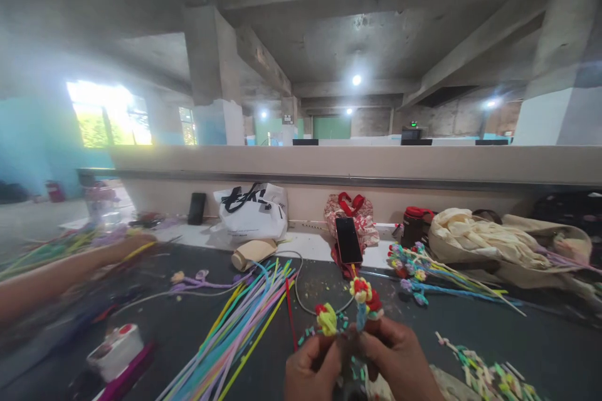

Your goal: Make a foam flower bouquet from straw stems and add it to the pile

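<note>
At the bottom centre, my left hand [313,366] pinches a small yellow fuzzy flower [327,319] with a red spot. Close beside it on the right, my right hand [397,357] is closed on a cluster of red and yellow fuzzy flowers [361,291] with a blue stem. The fingertips of both hands nearly meet, and the parts between them are blurred. Left of my hands lies a spread bundle of coloured pipe cleaners [239,332], with a single red one [290,313] beside it.
Another person's arm [61,272] reaches in from the left, above a white container [115,351]. A phone [348,240] leans on a patterned bag. A white bag [254,213], finished flower stems [442,276], a dark flask [416,225] and cut pieces [489,373] lie around.
</note>
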`<state>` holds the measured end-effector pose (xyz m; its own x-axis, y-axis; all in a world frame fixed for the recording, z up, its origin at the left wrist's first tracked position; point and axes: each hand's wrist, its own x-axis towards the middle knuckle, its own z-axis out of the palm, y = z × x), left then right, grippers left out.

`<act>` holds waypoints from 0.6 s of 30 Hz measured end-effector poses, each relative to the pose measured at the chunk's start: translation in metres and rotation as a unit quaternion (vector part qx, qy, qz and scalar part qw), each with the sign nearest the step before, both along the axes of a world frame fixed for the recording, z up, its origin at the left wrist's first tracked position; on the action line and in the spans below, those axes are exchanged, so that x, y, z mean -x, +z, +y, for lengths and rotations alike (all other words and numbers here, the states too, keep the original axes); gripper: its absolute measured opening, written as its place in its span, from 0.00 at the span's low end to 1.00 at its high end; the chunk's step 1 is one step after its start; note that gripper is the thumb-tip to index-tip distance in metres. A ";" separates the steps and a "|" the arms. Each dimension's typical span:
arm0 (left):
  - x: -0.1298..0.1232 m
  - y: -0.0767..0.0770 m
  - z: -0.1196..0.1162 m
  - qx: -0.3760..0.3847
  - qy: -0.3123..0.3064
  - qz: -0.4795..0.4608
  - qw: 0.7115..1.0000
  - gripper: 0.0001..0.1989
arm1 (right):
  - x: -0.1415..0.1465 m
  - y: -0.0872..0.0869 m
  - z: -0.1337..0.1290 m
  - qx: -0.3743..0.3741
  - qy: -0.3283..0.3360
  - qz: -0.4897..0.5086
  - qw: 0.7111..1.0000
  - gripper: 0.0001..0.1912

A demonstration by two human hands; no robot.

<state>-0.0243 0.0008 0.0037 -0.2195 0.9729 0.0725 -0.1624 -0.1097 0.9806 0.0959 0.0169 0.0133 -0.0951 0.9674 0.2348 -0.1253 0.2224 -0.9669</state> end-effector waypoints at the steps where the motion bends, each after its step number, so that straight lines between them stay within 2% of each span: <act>1: 0.001 0.001 0.000 -0.002 -0.016 -0.019 1.000 0.14 | 0.000 0.001 0.000 0.005 0.002 0.002 1.000 0.14; 6: 0.004 0.002 -0.002 0.035 -0.117 -0.127 0.984 0.14 | -0.002 0.003 0.000 0.001 0.012 0.005 1.000 0.14; 10: -0.001 0.000 -0.001 0.042 -0.115 -0.149 0.981 0.16 | -0.002 0.001 0.000 -0.001 0.009 0.008 1.000 0.14; 18: -0.002 -0.003 0.001 0.088 -0.147 -0.084 0.982 0.18 | -0.001 0.002 0.000 0.002 0.004 -0.004 1.000 0.14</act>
